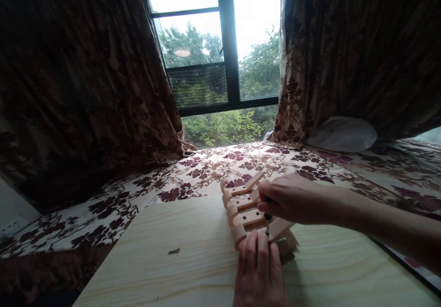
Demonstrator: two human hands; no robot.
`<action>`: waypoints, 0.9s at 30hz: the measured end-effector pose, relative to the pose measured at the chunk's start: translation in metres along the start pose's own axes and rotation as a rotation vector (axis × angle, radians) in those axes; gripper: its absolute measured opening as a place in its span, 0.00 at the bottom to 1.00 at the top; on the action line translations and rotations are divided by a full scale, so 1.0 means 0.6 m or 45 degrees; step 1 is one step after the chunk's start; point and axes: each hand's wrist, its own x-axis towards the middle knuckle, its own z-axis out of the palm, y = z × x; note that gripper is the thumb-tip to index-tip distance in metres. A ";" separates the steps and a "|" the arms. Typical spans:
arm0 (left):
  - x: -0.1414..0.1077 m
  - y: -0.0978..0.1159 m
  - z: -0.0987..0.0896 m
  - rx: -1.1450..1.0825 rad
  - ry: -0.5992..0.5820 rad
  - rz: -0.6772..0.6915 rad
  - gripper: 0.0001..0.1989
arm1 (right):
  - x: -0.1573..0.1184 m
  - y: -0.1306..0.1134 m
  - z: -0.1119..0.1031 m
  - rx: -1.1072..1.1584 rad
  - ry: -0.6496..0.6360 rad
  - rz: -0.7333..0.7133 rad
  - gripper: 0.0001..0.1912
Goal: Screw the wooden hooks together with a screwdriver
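Observation:
A pale wooden slatted rack (251, 217) with curved ends and dark screw heads lies at the far part of the wooden board. My right hand (287, 197) is closed round the dark handle of a screwdriver (267, 222). Its metal shaft points down at the nearest slat, just beyond my left fingertips; whether the tip sits in a screw is too small to tell. With its fingers close together, my left hand (259, 270) grips the near end of the rack. The thumb and part of that end are hidden.
The light wooden board (179, 224) bears a small dark scrap (174, 251) on its left side. Beyond it spreads a floral cloth (203, 171) up to the window (230, 82). Dark patterned curtains (103, 77) hang on both sides, and a white bundle (344, 134) lies at right.

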 end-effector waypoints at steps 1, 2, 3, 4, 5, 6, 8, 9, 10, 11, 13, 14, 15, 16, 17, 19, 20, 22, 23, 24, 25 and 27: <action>-0.001 0.000 0.000 0.003 -0.020 0.001 0.18 | -0.001 0.003 -0.004 0.011 -0.013 -0.030 0.07; -0.002 0.000 -0.001 0.006 -0.039 0.006 0.18 | -0.003 0.004 -0.009 0.032 -0.035 -0.068 0.06; -0.003 0.000 -0.001 0.009 -0.054 0.013 0.19 | -0.005 0.005 -0.012 0.059 -0.062 -0.104 0.05; -0.004 0.001 -0.002 0.013 -0.063 0.016 0.19 | -0.007 0.005 -0.014 0.083 -0.090 -0.131 0.05; -0.004 0.002 -0.003 0.016 -0.061 0.014 0.19 | -0.008 0.004 -0.014 0.101 -0.113 -0.143 0.06; -0.003 0.004 -0.003 0.020 -0.054 0.006 0.19 | -0.009 0.001 -0.012 0.104 -0.125 -0.134 0.08; 0.000 0.005 -0.004 0.033 -0.025 -0.012 0.17 | -0.009 -0.004 -0.006 0.069 -0.105 -0.067 0.09; 0.001 0.006 -0.004 0.039 -0.007 -0.019 0.16 | -0.008 -0.006 -0.002 0.049 -0.087 -0.033 0.09; 0.003 0.005 -0.003 0.047 0.006 -0.020 0.15 | -0.006 -0.008 0.001 0.032 -0.070 -0.005 0.09; 0.004 0.005 -0.003 0.055 0.011 -0.015 0.15 | -0.004 -0.009 0.003 0.021 -0.057 0.016 0.09; 0.005 0.003 -0.001 0.074 0.006 0.000 0.15 | -0.001 -0.007 0.002 0.012 -0.051 0.024 0.09; 0.004 0.002 0.000 0.081 0.003 0.007 0.15 | -0.001 -0.004 0.000 0.012 -0.053 0.017 0.08; 0.003 0.002 0.000 0.084 0.003 0.012 0.15 | -0.001 -0.001 -0.003 0.016 -0.056 0.005 0.07; 0.003 0.003 0.001 0.082 0.008 0.016 0.15 | -0.003 0.003 -0.005 0.032 -0.062 -0.017 0.05; 0.002 0.004 0.001 0.076 0.015 0.014 0.15 | -0.004 0.007 -0.006 0.058 -0.071 -0.044 0.04; 0.001 0.010 0.001 0.063 0.027 -0.008 0.14 | -0.008 0.013 -0.005 0.130 -0.090 -0.093 0.05; 0.002 0.013 0.001 0.054 0.035 -0.030 0.13 | -0.010 0.016 -0.001 0.164 -0.089 -0.112 0.06; 0.004 0.018 0.000 0.033 0.061 -0.085 0.13 | -0.011 0.018 0.008 0.201 -0.061 -0.126 0.06; 0.006 0.020 0.000 0.020 0.076 -0.103 0.13 | -0.012 0.018 0.014 0.204 -0.038 -0.117 0.06; 0.007 0.020 -0.001 0.006 0.089 -0.110 0.13 | -0.011 0.017 0.018 0.200 -0.020 -0.102 0.06; 0.009 0.020 -0.002 -0.005 0.099 -0.109 0.13 | -0.010 0.016 0.022 0.190 -0.013 -0.075 0.06; 0.010 0.019 -0.004 -0.007 0.107 -0.094 0.13 | -0.008 0.014 0.023 0.160 -0.018 -0.019 0.07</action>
